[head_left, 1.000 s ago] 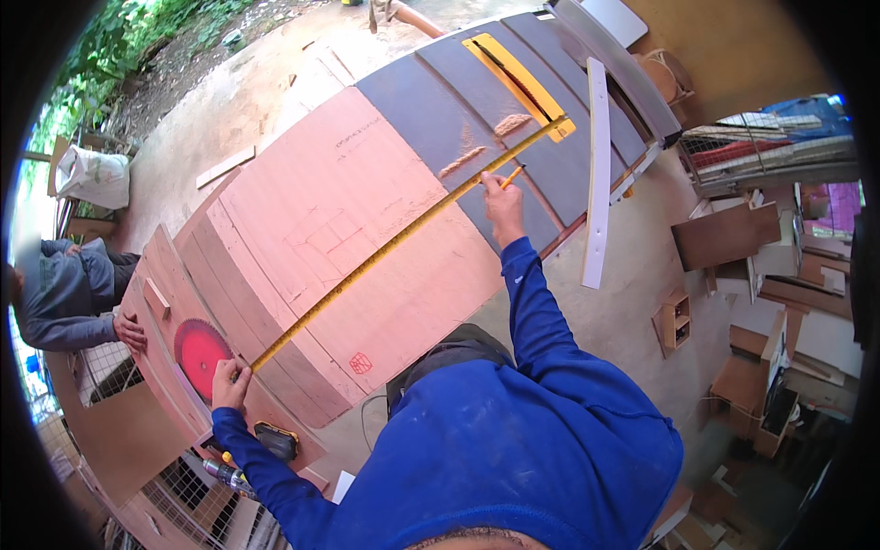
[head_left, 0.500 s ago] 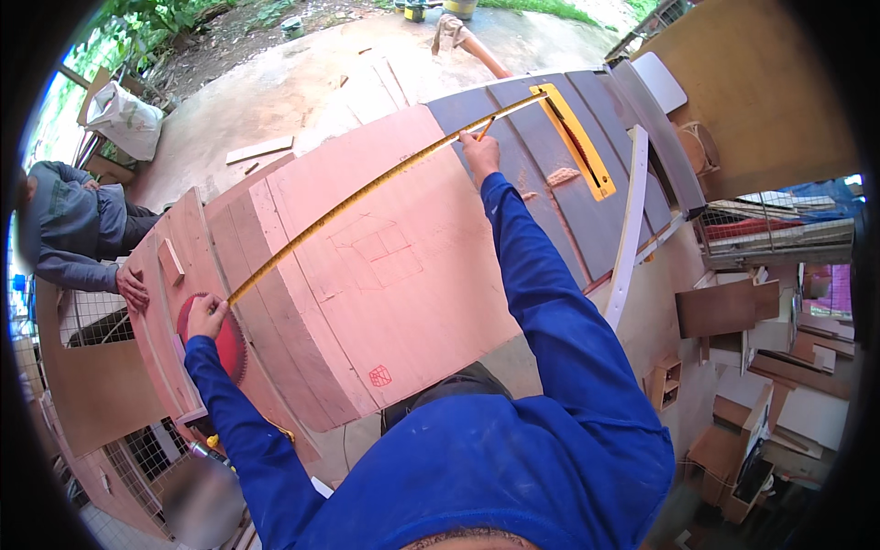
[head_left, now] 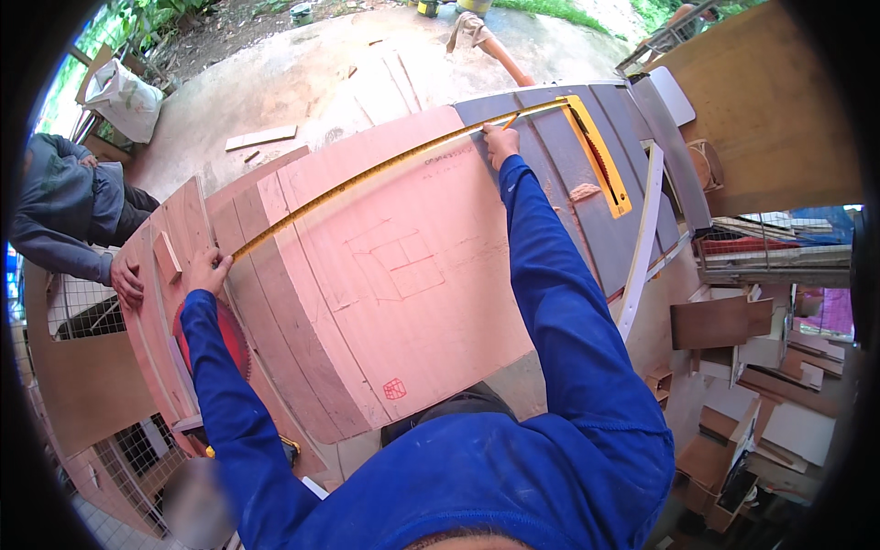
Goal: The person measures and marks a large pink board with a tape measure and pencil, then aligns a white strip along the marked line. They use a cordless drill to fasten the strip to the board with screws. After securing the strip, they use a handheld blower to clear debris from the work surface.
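Observation:
A yellow tape measure blade (head_left: 357,177) stretches slantwise over a pale plywood sheet (head_left: 477,275) bearing a pencilled box drawing. My left hand (head_left: 207,271) pinches its near-left end, just beyond a red circular saw blade (head_left: 231,344) lying on the boards. My right hand (head_left: 500,145) is closed at the tape near the sheet's far right corner, with an orange pencil (head_left: 511,120) between its fingers. Past that hand, the tape runs on over a grey ridged saw table (head_left: 541,174) to its yellow insert plate (head_left: 619,197), where a toothed blade shows in the slot.
At the left sits another person (head_left: 69,206), one hand (head_left: 126,281) resting on the boards near a small wood block (head_left: 168,257). A pale strip (head_left: 642,243) crosses the table's right side. Stacked board offcuts (head_left: 797,431) lie at right; a white sack (head_left: 124,101) stands far left.
My left hand has moved away from me, off the red saw blade, carrying the tape's left end toward the far edge. The right hand appears slightly farther right; the whole view has shifted a little.

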Available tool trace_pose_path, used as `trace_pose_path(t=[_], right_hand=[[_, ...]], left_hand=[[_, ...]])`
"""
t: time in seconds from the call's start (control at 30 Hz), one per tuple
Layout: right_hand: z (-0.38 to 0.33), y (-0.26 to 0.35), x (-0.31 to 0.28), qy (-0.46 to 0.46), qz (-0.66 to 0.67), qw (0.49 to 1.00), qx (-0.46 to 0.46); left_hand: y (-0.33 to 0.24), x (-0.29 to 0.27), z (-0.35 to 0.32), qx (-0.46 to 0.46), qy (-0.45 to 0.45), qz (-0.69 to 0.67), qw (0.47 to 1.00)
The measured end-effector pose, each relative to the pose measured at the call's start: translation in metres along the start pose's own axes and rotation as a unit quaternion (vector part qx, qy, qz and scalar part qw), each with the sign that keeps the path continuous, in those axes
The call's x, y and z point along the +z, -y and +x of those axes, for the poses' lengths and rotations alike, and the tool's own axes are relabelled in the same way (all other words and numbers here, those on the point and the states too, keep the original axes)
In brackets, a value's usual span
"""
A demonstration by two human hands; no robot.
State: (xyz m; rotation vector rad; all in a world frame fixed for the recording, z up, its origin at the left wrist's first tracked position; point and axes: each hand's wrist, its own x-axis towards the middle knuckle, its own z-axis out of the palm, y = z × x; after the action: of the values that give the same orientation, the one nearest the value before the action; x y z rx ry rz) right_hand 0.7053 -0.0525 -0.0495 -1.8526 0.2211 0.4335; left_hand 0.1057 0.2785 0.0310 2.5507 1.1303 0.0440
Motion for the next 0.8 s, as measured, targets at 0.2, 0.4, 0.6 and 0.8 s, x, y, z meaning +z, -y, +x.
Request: trace_pose_path(t=[0.2,0.4,0.6,0.8], right_hand=[[-0.012,0.016,-0.004,0.012,0.043,0.997,0.057],[-0.016,0.030,-0.005,0.039,0.021,0.996,0.076],[-0.009,0.011,-0.007,0.097,0.046,0.992,0.063],[-0.014,0.005,-0.025,0.168,0.081,0.981,0.042]], left_hand=[[-0.002,-0.001,0.023,-0.010,0.019,0.001,1.000],[-0.001,-0.001,0.041,-0.019,0.033,-0.019,0.999],[0.012,-0.005,0.053,0.032,0.023,0.020,0.999],[0.012,-0.006,0.065,0.078,0.011,0.004,0.997]])
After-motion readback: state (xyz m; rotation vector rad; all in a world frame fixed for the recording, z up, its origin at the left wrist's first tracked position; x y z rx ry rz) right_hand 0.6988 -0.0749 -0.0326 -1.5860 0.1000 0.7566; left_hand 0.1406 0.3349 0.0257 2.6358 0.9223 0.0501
